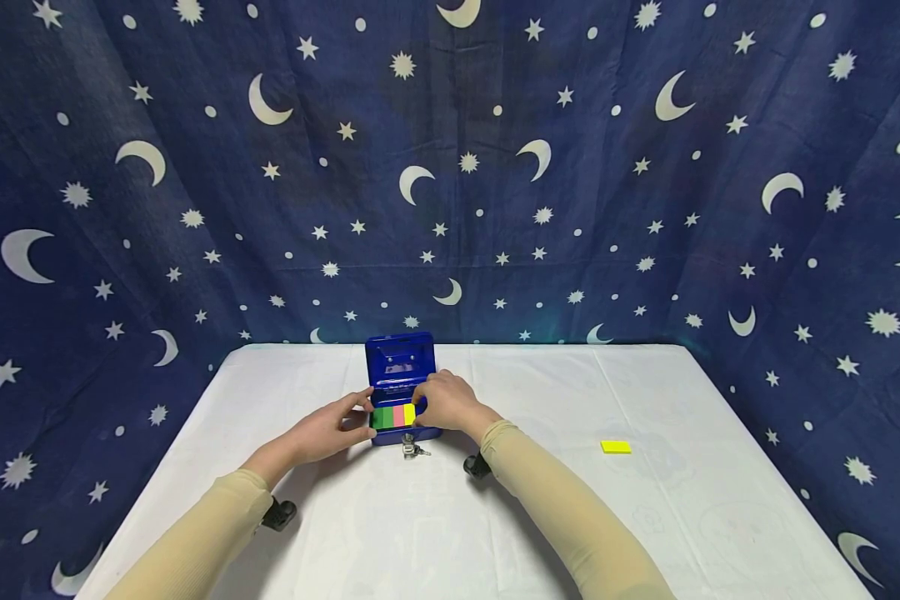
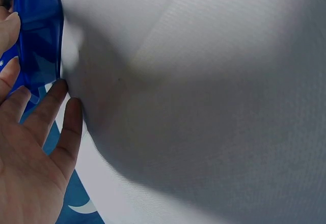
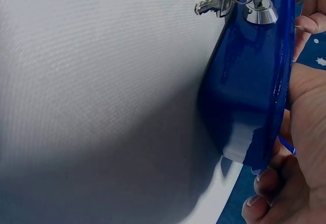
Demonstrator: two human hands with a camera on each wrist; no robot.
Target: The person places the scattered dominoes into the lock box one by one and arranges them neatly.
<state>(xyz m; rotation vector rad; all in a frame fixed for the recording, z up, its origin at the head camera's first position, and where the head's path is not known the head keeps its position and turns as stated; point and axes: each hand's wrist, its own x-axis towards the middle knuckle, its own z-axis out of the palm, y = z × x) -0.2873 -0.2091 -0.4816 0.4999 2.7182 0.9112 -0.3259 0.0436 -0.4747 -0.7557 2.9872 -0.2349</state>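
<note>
A blue metal cash box (image 1: 407, 437) stands on the table with its lid (image 1: 401, 360) raised at the back. Inside it, flat rectangular pads lie side by side in green, pink and yellow (image 1: 409, 415). My left hand (image 1: 328, 429) is at the box's left side, fingers spread, fingertips and thumb right at the rim. Over the box's right part is my right hand (image 1: 450, 402), thumb and fingers bent down beside the yellow pad; I cannot tell whether they pinch anything. In the right wrist view, some of its fingertips (image 3: 267, 182) show outside the box's end.
Keys (image 1: 412, 448) hang from the lock (image 3: 261, 13) on the box's front. Another yellow pad (image 1: 616, 447) lies on the white-covered table (image 1: 540, 517), well to the right. Behind the table hangs a dark blue curtain (image 1: 495, 192) with moons and stars.
</note>
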